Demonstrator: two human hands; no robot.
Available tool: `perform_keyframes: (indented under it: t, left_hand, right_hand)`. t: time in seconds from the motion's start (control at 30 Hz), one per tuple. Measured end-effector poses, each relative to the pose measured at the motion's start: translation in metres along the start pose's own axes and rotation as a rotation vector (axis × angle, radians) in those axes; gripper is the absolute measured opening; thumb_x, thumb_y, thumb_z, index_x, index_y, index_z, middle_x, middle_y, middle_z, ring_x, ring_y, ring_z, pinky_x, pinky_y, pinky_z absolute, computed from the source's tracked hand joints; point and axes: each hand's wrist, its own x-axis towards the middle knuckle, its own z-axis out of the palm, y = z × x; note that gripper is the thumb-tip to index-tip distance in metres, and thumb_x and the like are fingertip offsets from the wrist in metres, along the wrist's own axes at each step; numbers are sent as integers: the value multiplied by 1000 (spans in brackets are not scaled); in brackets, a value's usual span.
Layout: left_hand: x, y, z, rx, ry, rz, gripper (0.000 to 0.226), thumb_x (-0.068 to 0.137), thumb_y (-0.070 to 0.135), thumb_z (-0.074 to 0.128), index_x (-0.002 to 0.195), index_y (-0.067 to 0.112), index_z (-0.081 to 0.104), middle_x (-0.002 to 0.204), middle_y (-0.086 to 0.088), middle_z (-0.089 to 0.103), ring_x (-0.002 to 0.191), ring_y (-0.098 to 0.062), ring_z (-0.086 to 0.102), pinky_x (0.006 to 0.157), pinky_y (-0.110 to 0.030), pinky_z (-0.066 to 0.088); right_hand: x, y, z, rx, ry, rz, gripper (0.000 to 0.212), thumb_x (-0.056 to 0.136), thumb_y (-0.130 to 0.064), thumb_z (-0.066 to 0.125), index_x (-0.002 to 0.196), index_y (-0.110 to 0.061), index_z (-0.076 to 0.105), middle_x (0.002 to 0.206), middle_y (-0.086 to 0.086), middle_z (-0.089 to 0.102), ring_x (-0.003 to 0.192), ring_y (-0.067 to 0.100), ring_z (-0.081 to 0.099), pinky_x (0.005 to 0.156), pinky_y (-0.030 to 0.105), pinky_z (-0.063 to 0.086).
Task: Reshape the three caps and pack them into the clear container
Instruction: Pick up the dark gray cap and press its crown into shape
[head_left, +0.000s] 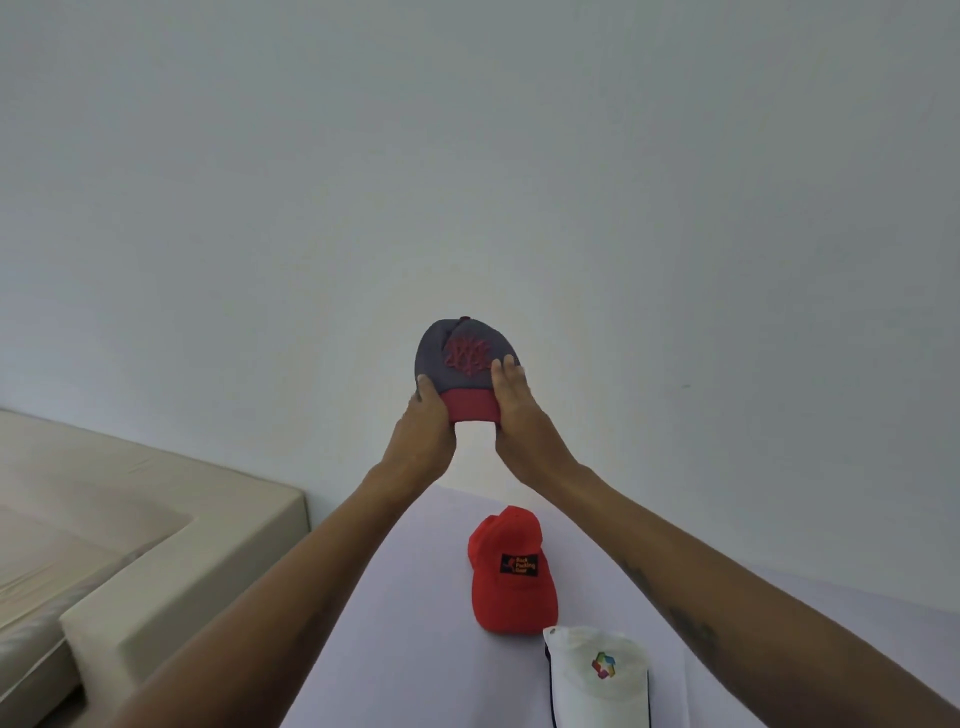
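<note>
- The grey cap with a red brim (467, 371) is held up in the air in front of the wall (467, 156), well above the table (415, 623), with its crown and red emblem toward the camera.
- To reshape it well, I think the thumbs should press the crown out from inside while the brim is curved evenly on both sides (not twisted).
- The left hand (423, 423) grips the left edge of the brim, fingers closed around it; the right hand (511, 413) lies on the right side, fingers pressed together and reaching up onto the crown.
- Both arms are stretched forward and upward.
- The red cap (511, 571) and the white cap (597, 675) lie on the table below, near each other; the clear container is not in view.
</note>
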Motion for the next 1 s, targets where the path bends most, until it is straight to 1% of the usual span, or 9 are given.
perform_keyframes:
  t: [0.1,0.2,0.33,0.53,0.67,0.73,0.87,0.93,1.0]
  left_hand:
    - [2,17,2,148,-14,36,70,94,7,47,149,0,4,155,-29,11,143,-43,19,114,-49,28]
    - [0,36,3,74,-22,77,72,95,6,46,151,3,1,158,-25,-1,143,-42,22,113,-44,30]
    - [-8,36,7,-73,-10,40,61,99,10,33,152,7,3,160,-18,5,141,-35,31,111,-38,33]
    - [-10,10,2,160,-49,74,67,95,-3,35,151,5,0,159,-21,0,131,-42,41,104,-43,38]
    - [-6,13,0,350,-19,91,67,97,10,45,151,8,5,160,-17,2,147,-39,7,112,-58,22]
    - [-5,23,4,379,18,114,69,97,14,48,151,8,7,160,-16,4,148,-37,1,114,-58,17]
    - [-9,37,7,93,51,163,53,102,19,34,151,9,17,159,-13,18,147,-27,19,118,-41,26]
    - [-15,35,10,21,164,240,50,100,42,23,144,23,38,150,-5,42,137,-22,42,112,-41,38]
    - [-18,32,15,-45,231,234,53,96,54,22,138,32,45,143,1,50,130,-16,49,111,-37,39]
  right_hand:
    - [5,-5,0,-46,49,-65,68,87,14,44,148,-1,17,158,18,11,148,30,6,121,42,16]
    - [9,-16,0,96,127,-2,64,88,12,47,147,-1,25,157,17,20,148,29,13,120,44,18]
    - [2,-22,5,353,155,111,64,87,15,38,147,-4,27,156,14,24,146,26,21,118,44,24]
    - [5,-1,5,124,-47,24,71,90,9,43,151,-5,8,160,14,2,149,27,-1,121,42,11]
    - [2,1,2,62,10,-19,63,92,7,43,149,-3,17,158,16,14,148,29,7,120,42,20]
    - [2,-4,8,27,110,-55,62,91,4,52,147,-1,25,156,17,22,147,29,14,118,40,26]
    - [5,-10,17,-39,244,-6,53,94,-21,55,144,-11,39,151,8,39,140,19,35,115,35,32]
    - [-2,-21,13,279,295,47,48,93,-41,54,135,-18,51,138,4,55,128,16,52,110,38,40]
    - [-5,-30,13,368,297,83,39,95,-31,55,130,-15,56,133,7,59,124,18,56,108,38,42]
